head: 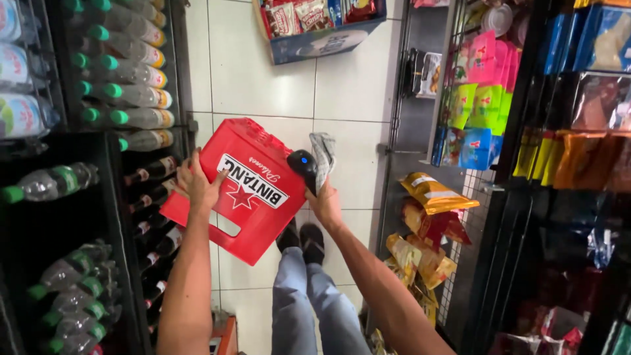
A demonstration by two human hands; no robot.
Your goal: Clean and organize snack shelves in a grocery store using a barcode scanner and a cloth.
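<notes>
Between shop shelves, our left hand [195, 181] clamps the stiff, seemingly light red bottle crate [238, 190] by its rim; right hand [323, 200] grips scanner [303, 164] and cloth [323, 154].

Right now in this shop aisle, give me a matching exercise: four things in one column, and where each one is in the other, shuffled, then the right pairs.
Things:
1. red crate
2. black handheld scanner
3. green-capped bottles
4. yellow snack bags

Places:
A. lying on the shelves to the left
B. in the right hand, together with a grey cloth
C. on the wire rack to the right
D. held up over the tiled floor, the left hand on its edge

Pairs: 1-D, 2-B, 3-A, 4-C
</notes>
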